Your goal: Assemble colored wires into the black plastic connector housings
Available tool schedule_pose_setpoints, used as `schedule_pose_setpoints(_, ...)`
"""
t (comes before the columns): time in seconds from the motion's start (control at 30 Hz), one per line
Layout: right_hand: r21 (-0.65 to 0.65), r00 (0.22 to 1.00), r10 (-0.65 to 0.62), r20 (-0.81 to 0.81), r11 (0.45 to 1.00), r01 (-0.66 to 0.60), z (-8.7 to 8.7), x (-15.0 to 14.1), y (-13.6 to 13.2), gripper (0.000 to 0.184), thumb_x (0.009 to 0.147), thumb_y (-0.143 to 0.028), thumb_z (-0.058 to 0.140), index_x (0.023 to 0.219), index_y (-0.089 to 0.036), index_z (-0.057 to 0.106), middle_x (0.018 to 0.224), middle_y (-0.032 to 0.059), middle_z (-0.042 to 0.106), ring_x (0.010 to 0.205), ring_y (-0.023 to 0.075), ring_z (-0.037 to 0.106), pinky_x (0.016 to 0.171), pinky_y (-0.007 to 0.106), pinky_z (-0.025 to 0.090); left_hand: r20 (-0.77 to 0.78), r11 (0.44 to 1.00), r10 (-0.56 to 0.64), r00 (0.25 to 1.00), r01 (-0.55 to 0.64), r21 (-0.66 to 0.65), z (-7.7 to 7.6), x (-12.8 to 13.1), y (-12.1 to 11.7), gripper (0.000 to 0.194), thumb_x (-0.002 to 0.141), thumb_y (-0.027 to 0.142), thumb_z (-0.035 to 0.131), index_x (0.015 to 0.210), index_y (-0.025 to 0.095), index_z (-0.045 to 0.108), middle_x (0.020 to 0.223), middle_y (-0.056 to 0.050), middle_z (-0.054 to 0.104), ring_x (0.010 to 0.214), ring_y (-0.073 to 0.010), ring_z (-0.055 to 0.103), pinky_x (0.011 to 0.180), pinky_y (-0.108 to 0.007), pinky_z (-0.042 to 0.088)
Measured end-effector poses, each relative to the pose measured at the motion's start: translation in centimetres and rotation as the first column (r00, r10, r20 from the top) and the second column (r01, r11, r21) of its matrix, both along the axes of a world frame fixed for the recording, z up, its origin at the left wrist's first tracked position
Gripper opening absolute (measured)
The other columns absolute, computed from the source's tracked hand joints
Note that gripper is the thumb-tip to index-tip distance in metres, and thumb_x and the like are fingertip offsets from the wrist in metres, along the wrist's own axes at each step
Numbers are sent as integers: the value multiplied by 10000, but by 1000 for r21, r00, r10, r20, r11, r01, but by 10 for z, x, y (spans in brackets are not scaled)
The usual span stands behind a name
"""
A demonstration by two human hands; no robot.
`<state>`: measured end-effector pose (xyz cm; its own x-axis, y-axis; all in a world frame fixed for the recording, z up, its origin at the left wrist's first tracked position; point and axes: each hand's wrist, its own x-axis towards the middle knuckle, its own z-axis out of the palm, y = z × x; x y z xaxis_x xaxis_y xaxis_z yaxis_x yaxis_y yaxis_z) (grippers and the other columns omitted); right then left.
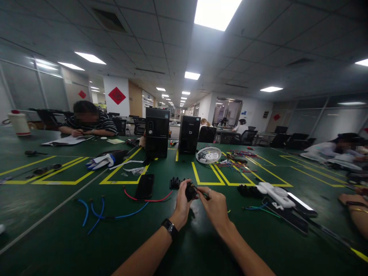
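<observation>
My left hand (183,203), with a dark band on its wrist, is closed around a small black block-like part (190,191) held above the green table. The fingers of my right hand (215,205) are pinched together at the right side of that part. What they grip is too small and dark to make out. Just behind my left hand lies a row of black terminal-like pieces (174,183). To the left, a red wire (131,197) curves past a flat black phone-like slab (145,186), and several blue wires (126,216) lie nearer to me.
Two black computer towers (156,132) stand ahead, near a white basket (209,155). On the right lie white devices (276,194) and a dark slab. Gloves (105,160) rest to the left. Another person (87,120) sits across the table; a co-worker's arm (356,207) is at the right edge.
</observation>
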<state>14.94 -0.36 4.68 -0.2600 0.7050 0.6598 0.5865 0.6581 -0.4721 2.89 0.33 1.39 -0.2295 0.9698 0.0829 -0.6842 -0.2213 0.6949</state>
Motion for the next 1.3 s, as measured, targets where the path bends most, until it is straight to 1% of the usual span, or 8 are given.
schedule_pose_setpoints(0.13,-5,1000,1,23,1000,-1,-2,1,1,218,868,-247,524,1013,-253,686,937,36,724,824,214,681,756,306,503,-32,1000,13,999,-14,-18,0,0,0,309,781,427,562,1003,215,600,957,-42,589,877,-171,574,717,-280,490)
schedule_pose_setpoints(0.27,7,998,51,35,999,-52,-4,2,3,225,870,-212,507,1007,-242,683,941,46,715,840,205,666,771,305,494,-131,998,47,990,-51,-21,-1,0,-1,311,789,440,560,1000,216,605,988,-53,589,889,-175,575,705,-262,489)
schedule_pose_setpoints(0.43,15,995,90,-38,996,-90,-3,5,4,183,851,-201,530,943,-219,687,916,63,685,821,194,635,759,300,491,-189,998,60,980,-62,-8,-1,5,-4,360,790,507,553,1002,220,596,956,-47,601,867,-169,583,720,-259,484)
schedule_pose_setpoints(0.53,-18,995,79,-68,997,-80,-2,5,2,201,843,-183,533,979,-221,677,919,54,669,735,170,617,708,282,488,-241,997,72,968,-75,-4,0,8,-6,385,796,537,532,1014,223,577,961,-49,601,856,-173,586,730,-275,484)
schedule_pose_setpoints(0.73,7,988,145,-45,989,-145,2,6,-6,351,884,-122,451,1171,-236,617,949,58,642,865,167,592,801,288,462,-492,979,203,847,-192,72,-6,6,-6,376,819,517,499,1061,233,546,1077,-58,579,1011,-200,555,865,-311,446)
schedule_pose_setpoints(0.9,-2,992,107,-67,994,-107,-2,5,-4,324,875,-142,489,1135,-253,648,1004,57,567,890,154,570,812,281,463,-662,969,243,709,-215,125,-13,2,-2,428,837,533,437,1131,225,484,1140,-73,550,1071,-225,538,926,-384,421)
schedule_pose_setpoints(1.1,-4,982,173,-82,985,-174,-6,5,-7,367,873,-135,476,1183,-268,618,980,41,525,883,143,551,787,261,462,-708,951,300,639,-262,166,-6,1,-8,407,854,519,402,1132,229,465,1152,-76,535,1121,-244,504,980,-429,379)
schedule_pose_setpoints(1.3,5,951,259,-167,965,-262,2,6,1,296,890,-174,498,1114,-284,658,961,17,544,898,126,553,807,243,450,-741,936,343,578,-279,216,2,0,-10,436,857,542,376,1143,224,458,1139,-77,522,1108,-258,497,983,-458,368)
